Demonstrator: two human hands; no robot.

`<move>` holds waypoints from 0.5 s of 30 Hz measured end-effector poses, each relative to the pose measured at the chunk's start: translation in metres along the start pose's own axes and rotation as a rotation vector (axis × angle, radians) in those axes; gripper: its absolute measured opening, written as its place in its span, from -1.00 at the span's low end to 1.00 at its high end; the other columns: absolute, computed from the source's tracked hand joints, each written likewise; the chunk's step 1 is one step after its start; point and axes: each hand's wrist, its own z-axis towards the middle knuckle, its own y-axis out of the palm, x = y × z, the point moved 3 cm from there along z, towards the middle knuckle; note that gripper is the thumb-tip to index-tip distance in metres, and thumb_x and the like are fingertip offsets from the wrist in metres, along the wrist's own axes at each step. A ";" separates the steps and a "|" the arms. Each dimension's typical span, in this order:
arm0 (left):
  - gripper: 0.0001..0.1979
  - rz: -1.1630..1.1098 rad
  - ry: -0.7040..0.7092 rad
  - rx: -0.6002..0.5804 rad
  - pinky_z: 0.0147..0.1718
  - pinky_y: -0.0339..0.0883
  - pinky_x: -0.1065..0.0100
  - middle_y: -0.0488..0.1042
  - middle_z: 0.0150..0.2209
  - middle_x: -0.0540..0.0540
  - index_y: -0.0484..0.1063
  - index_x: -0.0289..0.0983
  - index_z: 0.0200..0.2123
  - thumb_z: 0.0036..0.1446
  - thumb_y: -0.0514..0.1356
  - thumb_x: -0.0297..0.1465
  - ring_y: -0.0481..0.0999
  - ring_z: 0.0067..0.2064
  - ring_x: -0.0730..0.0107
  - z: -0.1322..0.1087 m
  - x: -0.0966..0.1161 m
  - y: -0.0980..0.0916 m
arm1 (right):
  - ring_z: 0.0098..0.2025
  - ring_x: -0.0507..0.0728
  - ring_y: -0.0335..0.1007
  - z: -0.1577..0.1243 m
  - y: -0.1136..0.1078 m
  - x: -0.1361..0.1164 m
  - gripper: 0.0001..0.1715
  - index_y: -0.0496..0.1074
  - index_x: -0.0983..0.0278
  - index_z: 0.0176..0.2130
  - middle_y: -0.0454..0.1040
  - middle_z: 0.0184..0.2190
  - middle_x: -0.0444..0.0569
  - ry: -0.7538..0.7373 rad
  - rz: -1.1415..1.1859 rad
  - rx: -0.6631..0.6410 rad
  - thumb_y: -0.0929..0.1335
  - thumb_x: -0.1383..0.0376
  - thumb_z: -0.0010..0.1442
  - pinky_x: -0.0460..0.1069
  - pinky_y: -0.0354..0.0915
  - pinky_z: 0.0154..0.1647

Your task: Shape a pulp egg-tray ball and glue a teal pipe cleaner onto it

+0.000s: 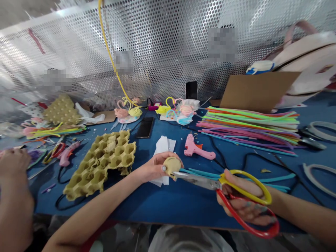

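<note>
My left hand (157,166) pinches an egg carton cup (172,165), a small round piece of tan pulp, above the blue table. In my right hand (243,197) are scissors (202,181) with one yellow and one red handle loop. Their blade tips touch the right edge of the cup. Behind the scissors lie several blue pipe cleaners (278,177). White paper (165,145) lies under and behind my left hand. The torn egg carton (105,157) rests to the left. A pink glue gun (198,148) lies just beyond the cup.
Bundled colourful pipe cleaners (249,126) lie at the right, before a cardboard sheet (257,91). A phone (145,127) and small flamingo figures (127,111) sit farther back. Another person's hand (14,164) is at the left, near a second pink glue gun (67,154). A perforated metal panel (168,45) stands behind.
</note>
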 end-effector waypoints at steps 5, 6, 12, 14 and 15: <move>-0.45 -0.009 -0.012 0.052 -0.26 0.55 0.34 0.53 -0.06 -0.26 0.47 -0.35 0.03 0.06 0.43 -0.16 0.61 -0.24 0.32 0.000 -0.001 -0.005 | -0.67 0.03 0.33 0.005 0.002 0.010 -0.04 0.21 0.25 -0.49 0.31 -0.63 -0.23 -0.032 -0.149 -0.064 0.29 -0.57 -0.21 -0.03 0.36 -0.71; -0.44 -0.013 -0.019 0.056 -0.27 0.55 0.33 0.54 -0.07 -0.26 0.46 -0.35 0.03 0.05 0.43 -0.15 0.61 -0.25 0.31 0.000 -0.002 -0.006 | -0.61 0.07 0.38 0.006 0.001 0.012 -0.02 0.19 0.24 -0.48 0.32 -0.58 -0.22 -0.051 -0.161 -0.064 0.29 -0.59 -0.27 0.04 0.42 -0.63; -0.46 -0.039 0.012 0.094 -0.19 0.54 0.34 0.52 -0.03 -0.24 0.45 -0.33 0.03 0.05 0.45 -0.20 0.62 -0.19 0.31 0.000 -0.002 -0.002 | -0.60 -0.05 0.15 0.008 0.000 0.012 -0.17 0.19 0.20 -0.35 0.28 -0.44 -0.20 -0.139 -0.233 -0.095 0.31 -0.47 -0.03 -0.08 0.26 -0.61; -0.49 -0.049 0.069 0.135 -0.14 0.54 0.34 0.51 -0.01 -0.20 0.43 -0.29 0.03 0.06 0.45 -0.25 0.63 -0.16 0.31 0.000 0.002 -0.001 | -0.63 -0.06 0.09 0.007 0.002 0.007 -0.23 0.23 0.21 -0.31 0.25 -0.45 -0.20 -0.206 -0.273 -0.098 0.26 -0.43 0.09 -0.13 0.16 -0.67; -0.50 -0.055 0.098 0.170 -0.12 0.53 0.34 0.52 0.00 -0.18 0.43 -0.26 0.03 0.05 0.46 -0.28 0.64 -0.14 0.30 0.000 0.004 -0.002 | -0.63 -0.06 0.08 0.005 0.003 0.004 -0.25 0.25 0.22 -0.31 0.24 -0.45 -0.19 -0.257 -0.305 -0.084 0.24 -0.40 0.15 -0.14 0.13 -0.70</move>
